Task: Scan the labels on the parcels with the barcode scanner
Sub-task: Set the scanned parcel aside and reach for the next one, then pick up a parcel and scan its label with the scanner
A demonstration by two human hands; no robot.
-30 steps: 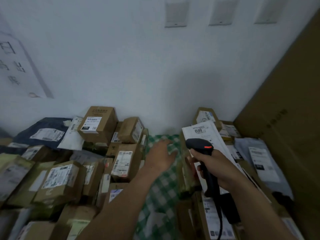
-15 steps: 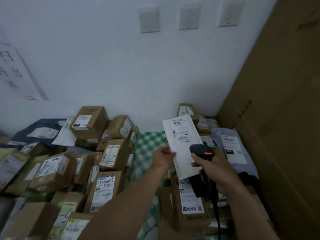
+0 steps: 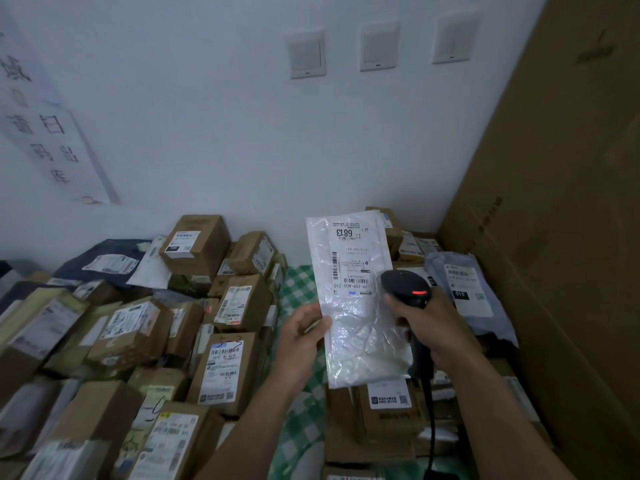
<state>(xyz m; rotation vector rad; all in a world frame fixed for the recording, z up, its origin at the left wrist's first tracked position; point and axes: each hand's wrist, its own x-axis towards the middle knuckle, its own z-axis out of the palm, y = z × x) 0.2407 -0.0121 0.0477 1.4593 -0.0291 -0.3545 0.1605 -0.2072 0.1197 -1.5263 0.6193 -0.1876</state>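
In the head view, a white plastic mailer [image 3: 349, 299] is held upright above a green checked cloth [image 3: 298, 285], between a heap of cardboard parcels [image 3: 228, 368] on the left and more parcels on the right, below a tall cardboard sheet [image 3: 554, 237]. Its left edge is pinched partway up by the left hand [image 3: 299, 337], thumb laid on the front and fingers curled behind. The barcode scanner [image 3: 405, 289] is gripped by the right hand [image 3: 427, 323], all fingers wrapped round the handle, and its head, with a red light showing, is held just in front of the mailer's printed label [image 3: 349, 261]. The mailer is judged to be light, thin and limp: the film is wrinkled and glossy, so it may slip or fold over, and glare may be thrown across the barcode. A hold low on one edge, clear of the label, is judged best, with the film kept taut and flat. The cardboard parcels are likely stiffer and heavier, and may be scanned where they lie.
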